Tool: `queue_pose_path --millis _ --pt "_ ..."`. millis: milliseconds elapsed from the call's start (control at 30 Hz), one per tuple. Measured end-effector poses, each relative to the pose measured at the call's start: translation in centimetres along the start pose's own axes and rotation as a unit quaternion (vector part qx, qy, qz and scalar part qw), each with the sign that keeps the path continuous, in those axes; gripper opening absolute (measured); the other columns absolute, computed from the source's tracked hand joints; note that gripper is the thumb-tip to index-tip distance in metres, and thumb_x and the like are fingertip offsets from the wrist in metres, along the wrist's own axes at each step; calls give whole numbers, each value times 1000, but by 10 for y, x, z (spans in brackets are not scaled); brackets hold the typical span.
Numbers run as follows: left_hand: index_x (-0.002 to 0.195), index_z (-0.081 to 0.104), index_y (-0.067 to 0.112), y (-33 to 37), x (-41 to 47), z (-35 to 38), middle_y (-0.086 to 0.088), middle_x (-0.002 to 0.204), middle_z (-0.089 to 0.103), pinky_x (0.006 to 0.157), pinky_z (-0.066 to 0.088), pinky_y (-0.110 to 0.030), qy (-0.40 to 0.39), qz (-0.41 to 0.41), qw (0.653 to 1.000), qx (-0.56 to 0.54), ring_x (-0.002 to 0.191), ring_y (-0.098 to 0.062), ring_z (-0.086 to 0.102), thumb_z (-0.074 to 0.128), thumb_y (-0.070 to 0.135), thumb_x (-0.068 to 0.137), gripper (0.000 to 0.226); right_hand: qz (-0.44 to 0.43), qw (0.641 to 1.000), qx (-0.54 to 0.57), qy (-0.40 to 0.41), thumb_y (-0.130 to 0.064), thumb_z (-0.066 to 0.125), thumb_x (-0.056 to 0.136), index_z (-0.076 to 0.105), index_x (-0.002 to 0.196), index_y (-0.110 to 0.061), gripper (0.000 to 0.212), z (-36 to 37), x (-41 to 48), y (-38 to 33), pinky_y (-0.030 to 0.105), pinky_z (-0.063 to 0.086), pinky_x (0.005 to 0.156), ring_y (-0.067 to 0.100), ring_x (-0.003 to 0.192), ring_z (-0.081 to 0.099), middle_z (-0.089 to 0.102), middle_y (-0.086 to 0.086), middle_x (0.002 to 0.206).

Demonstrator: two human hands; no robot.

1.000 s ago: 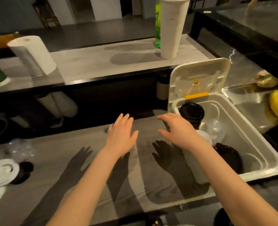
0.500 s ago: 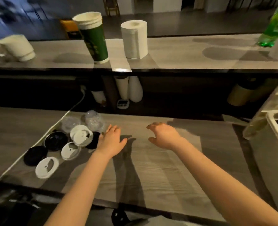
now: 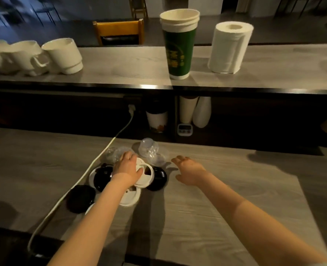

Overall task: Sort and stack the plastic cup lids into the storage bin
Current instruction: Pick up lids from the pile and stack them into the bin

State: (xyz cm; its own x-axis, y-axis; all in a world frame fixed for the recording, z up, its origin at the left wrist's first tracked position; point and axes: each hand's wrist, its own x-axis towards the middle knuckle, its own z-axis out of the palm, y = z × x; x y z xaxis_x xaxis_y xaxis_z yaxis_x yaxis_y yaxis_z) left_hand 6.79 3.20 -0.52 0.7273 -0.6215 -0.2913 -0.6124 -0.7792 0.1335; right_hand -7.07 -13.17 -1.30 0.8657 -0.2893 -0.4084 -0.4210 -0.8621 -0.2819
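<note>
A cluster of cup lids lies on the grey wooden counter. My left hand [image 3: 127,167] rests on top of a white lid [image 3: 145,174], thumb on its middle and fingers over its far rim; whether it grips is unclear. Under and around it lie a black lid [image 3: 157,178], another black lid [image 3: 102,177], a third black lid [image 3: 80,198], a white lid [image 3: 131,197] and clear dome lids [image 3: 149,149]. My right hand [image 3: 189,170] hovers open just right of the cluster, fingers spread, holding nothing. The storage bin is out of view.
A white cable [image 3: 82,177] runs across the counter beside the lids. On the raised shelf stand a green cup stack [image 3: 179,45], a paper towel roll [image 3: 229,48] and white mugs [image 3: 61,55]. Cups and a timer [image 3: 184,129] sit below the shelf.
The view swung left from the bin to the lid cluster. My left hand moved onto the white lid, and my right hand followed toward the cluster.
</note>
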Motion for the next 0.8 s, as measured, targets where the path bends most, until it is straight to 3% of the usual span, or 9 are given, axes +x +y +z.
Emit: queue_pose_path --millis 133,267,400,500,567,633,700,800 --pt "147 17 8 -40 32 -9 -7 155 13 115 20 -37 23 -1 999 -24 143 -25 13 56 39 90 75 10 999 -43 -2 -12 52 91 12 151 -25 73 1 34 -23 44 22 116 27 147 5 2 4 160" --pt "149 9 9 -61 55 -7 -8 156 13 115 21 -38 -33 4 998 -49 143 -27 13 64 38 84 89 4 992 -122 8 -5 48 91 21 149 -22 66 7 56 -35 44 18 116 26 147 0 2 5 159" --pt "143 28 10 -62 65 -2 -11 148 33 110 29 -36 0 26 998 -61 136 -28 29 67 32 83 74 9 990 -137 27 -13 49 95 30 146 -18 55 13 69 -33 44 19 116 29 146 1 6 6 158" --pt "133 39 14 -63 64 -1 -8 142 38 106 34 -38 25 40 995 -84 130 -29 36 71 30 79 65 3 997 -55 48 -20 43 98 32 144 -17 48 13 71 -27 42 24 116 29 146 5 16 5 156" --pt "129 42 17 -61 60 -3 -6 140 35 99 41 -41 59 38 987 -144 125 -30 41 74 28 75 63 3 990 73 117 -24 41 98 47 128 -11 33 13 70 -25 39 35 108 27 143 21 39 9 145" --pt "129 42 19 -55 56 -8 -7 136 39 92 45 -39 100 38 973 -206 120 -29 45 75 28 75 64 10 959 195 206 -24 47 96 55 105 -12 17 7 65 -26 31 46 86 23 122 48 58 8 120" --pt "133 38 23 -46 51 -14 -8 133 43 87 45 -34 109 39 959 -260 118 -25 47 75 27 75 69 20 899 363 243 -22 54 94 54 95 -13 9 -9 55 -34 21 44 71 12 91 59 62 1 99" --pt "139 32 28 -28 44 -22 -7 135 41 83 41 -30 94 26 945 -314 112 -18 46 75 26 75 77 -19 740 637 216 -18 56 92 54 86 -13 8 -42 38 -44 22 52 70 7 76 63 62 -1 82"
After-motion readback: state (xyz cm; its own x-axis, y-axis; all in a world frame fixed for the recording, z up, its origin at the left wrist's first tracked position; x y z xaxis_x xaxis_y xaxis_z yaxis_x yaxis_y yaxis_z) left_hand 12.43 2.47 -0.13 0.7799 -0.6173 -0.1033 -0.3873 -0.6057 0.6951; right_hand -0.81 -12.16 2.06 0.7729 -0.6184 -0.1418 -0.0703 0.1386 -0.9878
